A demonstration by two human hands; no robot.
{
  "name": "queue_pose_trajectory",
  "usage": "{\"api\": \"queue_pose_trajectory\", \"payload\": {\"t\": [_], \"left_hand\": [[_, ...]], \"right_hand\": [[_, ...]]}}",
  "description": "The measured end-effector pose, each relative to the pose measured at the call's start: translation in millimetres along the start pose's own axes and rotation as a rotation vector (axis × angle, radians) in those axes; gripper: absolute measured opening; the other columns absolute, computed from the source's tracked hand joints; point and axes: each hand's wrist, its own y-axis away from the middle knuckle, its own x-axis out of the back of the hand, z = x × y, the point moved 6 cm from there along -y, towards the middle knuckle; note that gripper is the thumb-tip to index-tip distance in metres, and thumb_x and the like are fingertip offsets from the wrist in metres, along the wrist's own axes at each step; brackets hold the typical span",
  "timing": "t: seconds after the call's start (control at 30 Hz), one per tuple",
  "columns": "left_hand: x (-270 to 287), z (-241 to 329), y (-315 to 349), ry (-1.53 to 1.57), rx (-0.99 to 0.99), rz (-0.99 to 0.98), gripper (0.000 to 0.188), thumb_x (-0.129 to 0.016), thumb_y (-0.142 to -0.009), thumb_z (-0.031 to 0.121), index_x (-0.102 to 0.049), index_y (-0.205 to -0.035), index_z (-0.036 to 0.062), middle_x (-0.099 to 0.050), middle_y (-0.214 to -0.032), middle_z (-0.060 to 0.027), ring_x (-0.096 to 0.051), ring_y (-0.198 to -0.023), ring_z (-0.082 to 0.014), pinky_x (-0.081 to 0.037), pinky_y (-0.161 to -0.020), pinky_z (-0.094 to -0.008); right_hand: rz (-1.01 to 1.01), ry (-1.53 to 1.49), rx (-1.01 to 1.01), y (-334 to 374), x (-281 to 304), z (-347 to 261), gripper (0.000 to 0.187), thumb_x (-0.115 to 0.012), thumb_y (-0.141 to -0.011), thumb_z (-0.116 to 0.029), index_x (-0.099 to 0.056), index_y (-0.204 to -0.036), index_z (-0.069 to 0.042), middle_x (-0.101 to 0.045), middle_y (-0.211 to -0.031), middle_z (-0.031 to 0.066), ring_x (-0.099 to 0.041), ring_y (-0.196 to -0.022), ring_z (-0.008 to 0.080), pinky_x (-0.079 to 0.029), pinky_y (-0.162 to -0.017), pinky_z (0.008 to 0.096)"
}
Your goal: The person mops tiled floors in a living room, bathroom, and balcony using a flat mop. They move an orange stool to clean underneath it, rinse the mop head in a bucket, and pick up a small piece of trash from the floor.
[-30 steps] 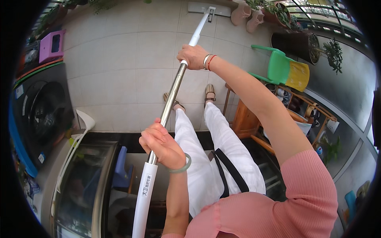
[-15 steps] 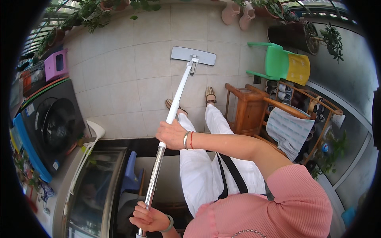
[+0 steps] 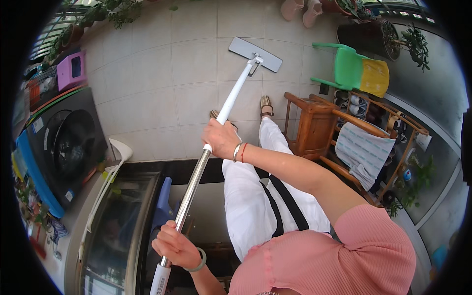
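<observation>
A flat mop [image 3: 236,93] slants across the view, its pole white in the upper part and shiny metal lower down. Its grey rectangular mop head [image 3: 241,48] lies flat on the tiled floor beyond my feet. My right hand [image 3: 222,140] is wrapped round the pole where the white tube meets the metal one. Lower down and further left, my left hand [image 3: 178,246] is closed round the metal tube just above the white end grip [image 3: 160,280]. My feet, in striped sandals [image 3: 266,102], stand on the tiles between the mop head and me.
To the right are a green chair [image 3: 348,69] with a yellow cloth, a wooden chair [image 3: 314,125] and a shoe rack. A front-loading washer [image 3: 69,147] and a purple stool [image 3: 72,72] stand left. Pink shoes [image 3: 311,14] and potted plants line the far edge.
The mop head has slid right and farther away and turned clockwise. My right hand has moved up and right with the pole, my left hand slightly up and left. The whole view has shifted a little.
</observation>
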Motion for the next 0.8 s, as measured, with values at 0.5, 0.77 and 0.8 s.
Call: {"api": "queue_pose_trajectory", "payload": {"t": [0.5,0.77,0.8], "left_hand": [[-96,-38,6,0.371,-0.080,-0.077,0.031,-0.035,-0.100,0.012,-0.028,-0.070,0.0141,-0.029,-0.057,0.0016,-0.029,-0.056,-0.0117,-0.037,-0.070,-0.0328],[-105,-26,-10,0.261,-0.089,-0.270,0.028,-0.038,-0.097,0.007,-0.029,-0.071,0.0109,-0.033,-0.058,-0.0022,-0.036,-0.060,-0.0138,-0.039,-0.074,-0.0379],[-70,-8,-2,0.086,-0.111,-0.192,0.029,-0.036,-0.097,0.009,-0.028,-0.069,0.0116,-0.028,-0.058,-0.0020,-0.033,-0.059,-0.0133,-0.036,-0.073,-0.0353]], "right_hand": [[-0.055,0.107,-0.087,34,56,86,0.010,-0.065,-0.074,-0.019,-0.059,-0.068,-0.014,-0.058,-0.072,-0.0007,-0.055,-0.085,0.0214,-0.045,-0.059,0.0393],[0.203,0.020,-0.115,34,63,103,0.011,-0.066,-0.072,-0.016,-0.057,-0.067,-0.018,-0.056,-0.072,-0.0034,-0.054,-0.085,0.0213,-0.042,-0.059,0.0383],[0.199,-0.019,-0.098,26,41,64,0.010,-0.067,-0.072,-0.018,-0.058,-0.068,-0.018,-0.056,-0.073,-0.0034,-0.053,-0.086,0.0211,-0.041,-0.060,0.0394]]}}
